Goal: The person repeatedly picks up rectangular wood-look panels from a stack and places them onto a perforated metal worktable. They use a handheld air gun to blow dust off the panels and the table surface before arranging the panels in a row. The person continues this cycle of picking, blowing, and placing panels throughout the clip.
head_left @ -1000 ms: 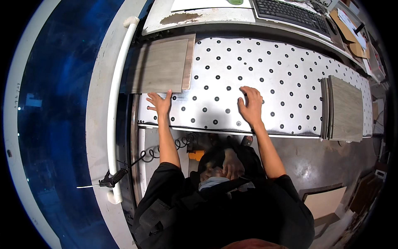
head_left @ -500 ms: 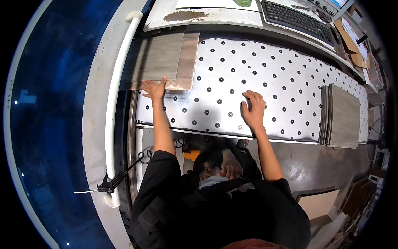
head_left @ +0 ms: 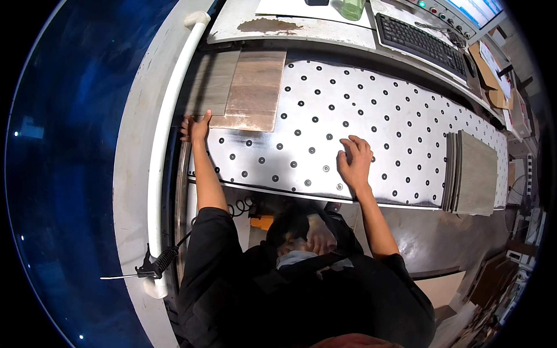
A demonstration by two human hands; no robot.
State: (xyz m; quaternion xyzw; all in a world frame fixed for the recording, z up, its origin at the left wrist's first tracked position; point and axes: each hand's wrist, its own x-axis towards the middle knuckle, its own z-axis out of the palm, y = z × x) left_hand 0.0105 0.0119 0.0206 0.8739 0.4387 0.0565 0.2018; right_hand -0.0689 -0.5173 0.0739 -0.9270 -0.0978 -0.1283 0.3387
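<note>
Beyond my widely spread left hand, thumb at its edge, one grey board overlaps one brown board. My right hand, loosely bent and wide, is over one white table, left of one stack of boards.

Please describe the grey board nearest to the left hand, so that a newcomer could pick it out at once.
Find the black-dotted white table, then its left end, near the white rail. There, by the left hand, look for the greyish top board. The board beneath it is redder brown and juts out rightward, while the other grey boards are stacked at the table's right end.
</note>
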